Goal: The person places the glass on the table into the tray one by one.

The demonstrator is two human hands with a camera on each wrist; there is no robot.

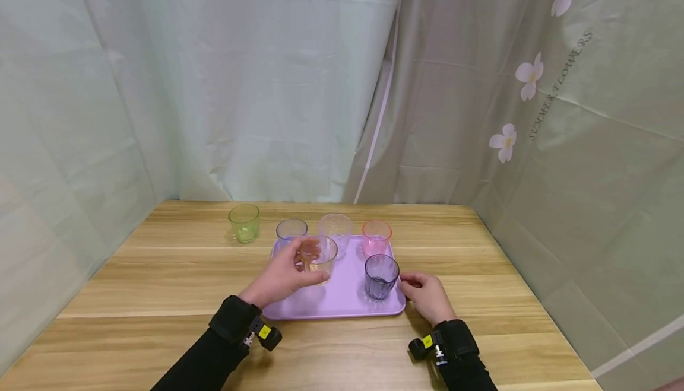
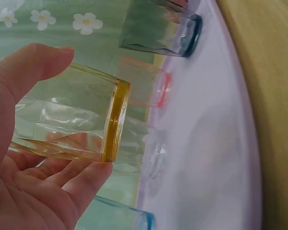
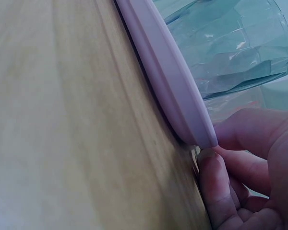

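Note:
My left hand (image 1: 285,273) grips a clear yellow-tinted glass (image 1: 325,256) and holds it above the lilac tray (image 1: 342,305); in the left wrist view the amber base of that glass (image 2: 116,122) is apart from the tray. At the tray's right edge, my right hand (image 1: 429,297) pinches the rim, thumb above and fingers below, as the right wrist view shows the tray rim (image 3: 182,91). Beside that hand a dark grey-violet glass (image 1: 381,278) stands on the tray. Behind it stand a pink glass (image 1: 376,239), a colourless glass (image 1: 335,225) and a blue glass (image 1: 291,229), partly hidden.
A green glass (image 1: 244,223) with a handle stands on the wooden table (image 1: 176,272), off the tray to the back left. Pale curtains (image 1: 288,82) hang along the table's back and sides, with printed flowers (image 1: 529,76) on the right one.

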